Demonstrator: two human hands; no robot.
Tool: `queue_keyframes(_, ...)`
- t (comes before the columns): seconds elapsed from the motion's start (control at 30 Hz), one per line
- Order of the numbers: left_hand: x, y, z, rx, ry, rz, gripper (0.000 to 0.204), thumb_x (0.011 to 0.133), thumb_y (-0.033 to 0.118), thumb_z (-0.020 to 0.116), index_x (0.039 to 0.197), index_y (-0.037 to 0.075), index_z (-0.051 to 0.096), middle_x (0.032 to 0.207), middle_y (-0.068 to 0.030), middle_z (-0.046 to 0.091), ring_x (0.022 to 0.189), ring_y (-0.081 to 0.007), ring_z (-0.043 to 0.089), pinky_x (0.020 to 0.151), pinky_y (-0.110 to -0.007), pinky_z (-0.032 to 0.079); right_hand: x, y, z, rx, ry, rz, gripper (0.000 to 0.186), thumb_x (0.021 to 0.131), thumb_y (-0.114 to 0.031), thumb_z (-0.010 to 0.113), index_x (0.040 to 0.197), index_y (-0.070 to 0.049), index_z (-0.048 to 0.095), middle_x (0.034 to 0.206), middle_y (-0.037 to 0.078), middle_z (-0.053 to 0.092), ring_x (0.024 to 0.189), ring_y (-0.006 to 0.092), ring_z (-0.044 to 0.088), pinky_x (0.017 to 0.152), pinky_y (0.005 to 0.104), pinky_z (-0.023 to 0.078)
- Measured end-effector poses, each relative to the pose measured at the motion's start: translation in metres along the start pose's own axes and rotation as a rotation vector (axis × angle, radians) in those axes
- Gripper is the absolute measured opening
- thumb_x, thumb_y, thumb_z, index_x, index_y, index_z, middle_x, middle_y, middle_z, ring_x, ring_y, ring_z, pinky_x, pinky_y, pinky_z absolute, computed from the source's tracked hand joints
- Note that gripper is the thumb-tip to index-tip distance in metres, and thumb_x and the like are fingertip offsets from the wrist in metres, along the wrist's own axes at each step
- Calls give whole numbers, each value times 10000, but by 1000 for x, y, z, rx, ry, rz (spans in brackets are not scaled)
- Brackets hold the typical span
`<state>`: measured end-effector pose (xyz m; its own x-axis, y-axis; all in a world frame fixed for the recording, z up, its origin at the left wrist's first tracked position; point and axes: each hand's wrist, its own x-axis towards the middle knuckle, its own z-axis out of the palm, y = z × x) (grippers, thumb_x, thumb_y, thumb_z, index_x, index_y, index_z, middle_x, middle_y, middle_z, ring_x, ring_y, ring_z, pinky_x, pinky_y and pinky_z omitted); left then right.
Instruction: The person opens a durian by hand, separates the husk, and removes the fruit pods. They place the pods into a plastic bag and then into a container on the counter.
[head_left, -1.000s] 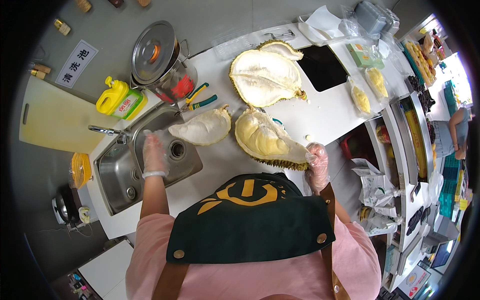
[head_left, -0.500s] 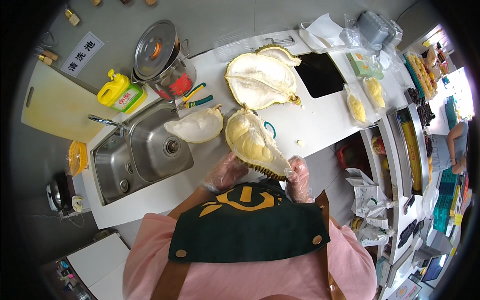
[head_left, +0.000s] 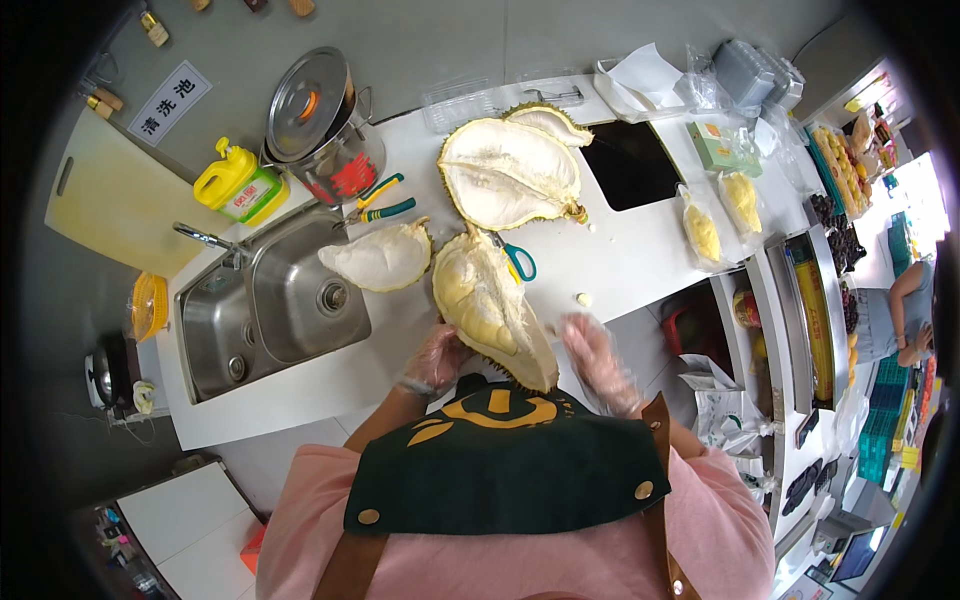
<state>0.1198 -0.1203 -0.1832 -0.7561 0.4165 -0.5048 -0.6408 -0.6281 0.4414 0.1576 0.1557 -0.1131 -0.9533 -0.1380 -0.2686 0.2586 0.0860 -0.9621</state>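
Note:
An opened durian section (head_left: 480, 300) with pale yellow flesh in its husk lies at the counter's near edge, its tip toward my apron. My left hand (head_left: 438, 360), in a clear plastic glove, grips its near left side; the fingertips are partly hidden under the spiny husk. Apart from the husk, to its right, my gloved right hand (head_left: 597, 360) is open and slightly blurred, with nothing seen in it. Just beyond the section lies a teal-handled tool (head_left: 520, 262), partly hidden. An empty husk piece (head_left: 380, 257) sits to the left, and a larger empty husk (head_left: 510, 175) behind.
Pliers with yellow and green handles (head_left: 385, 208) lie near the double sink (head_left: 310, 290). A lidded steel pot (head_left: 330, 160) and yellow jug (head_left: 238, 185) stand behind it. Two bags of durian flesh (head_left: 702, 232) and a black panel (head_left: 630, 165) are on the right. A person (head_left: 905, 310) stands far right.
My right hand has let go of the durian's tip and moved off to the right. The durian section has turned, its tip swinging closer to my apron. My left hand stays on the husk.

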Motion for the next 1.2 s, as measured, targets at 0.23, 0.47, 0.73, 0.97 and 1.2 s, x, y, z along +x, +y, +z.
queue_keyframes(0.23,-12,13,41,94,26,78,630,922,125,588,1485,166,308,1358,-53,530,1183,-203,578,994,-407,495,78,-37,37,307,-217,208,644,1038,-495,393,1459,-8,378,1397,129,499,1228,195,521,1048,316,417)
queue_keyframes(0.47,-30,38,63,462,158,106,706,888,171,657,1493,126,296,1186,-21,590,959,-108,573,760,-296,471,75,-32,40,678,-237,385,673,1014,-528,431,1459,-27,385,1394,126,518,1229,216,547,1036,334,447)
queue_keyframes(0.73,-29,46,62,732,188,156,894,863,328,731,1541,64,211,1200,-46,551,961,-111,507,767,-256,388,83,-3,46,782,-227,413,589,1028,-466,433,1428,-34,428,1345,131,567,1178,220,596,986,343,498)
queue_keyframes(0.97,-15,41,39,625,297,150,750,910,557,621,1512,207,342,1398,-28,467,1142,-215,470,918,-421,391,76,-15,44,920,-213,445,533,1040,-409,426,1408,-24,450,1306,137,599,1125,243,635,956,354,530)
queue_keyframes(1.2,-12,19,43,49,80,-126,627,981,577,474,1464,185,397,1382,-31,499,1143,-226,512,954,-390,413,87,3,50,911,-218,422,542,1036,-419,435,1397,-16,461,1290,139,609,1110,241,642,939,348,535)
